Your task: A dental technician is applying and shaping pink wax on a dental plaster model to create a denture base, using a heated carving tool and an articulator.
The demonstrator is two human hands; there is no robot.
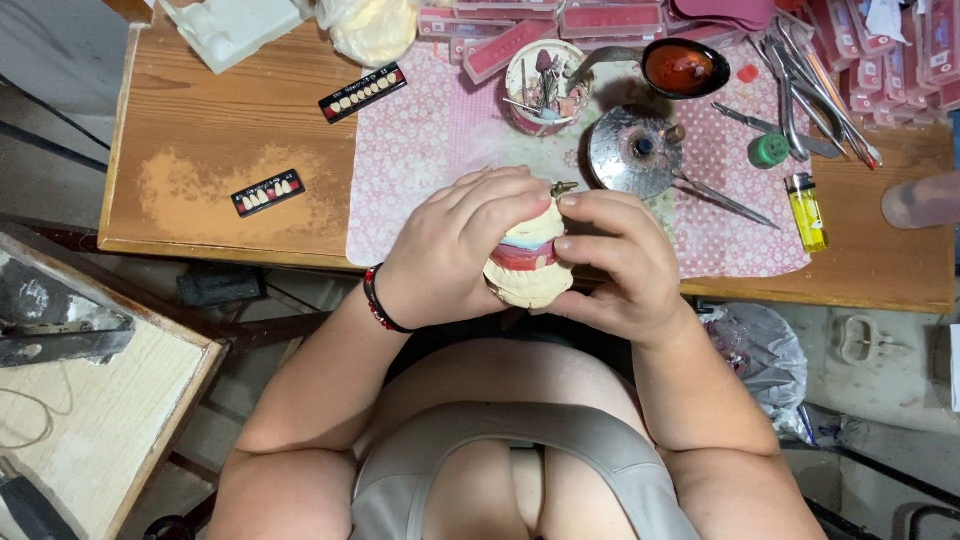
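Observation:
Both of my hands hold a cream plaster dental model point(530, 272) with a pink wax layer and a pale blue band between its upper and lower halves. My left hand point(455, 250) wraps over it from the left, a dark beaded bracelet on the wrist. My right hand point(615, 262) grips it from the right, fingertips pressed on its top. A small metal part sticks up between the fingers at the model's top. The model hangs just in front of the wooden table's point(200, 130) near edge, above my lap.
On a pink flowered mat point(420, 150) sit a cup of small tools point(545, 85), a round metal burner point(635, 150), a ladle of red wax point(685, 65) and metal instruments point(810, 80). A yellow lighter point(806, 212), two black cards of teeth point(268, 192) and pink boxes lie around.

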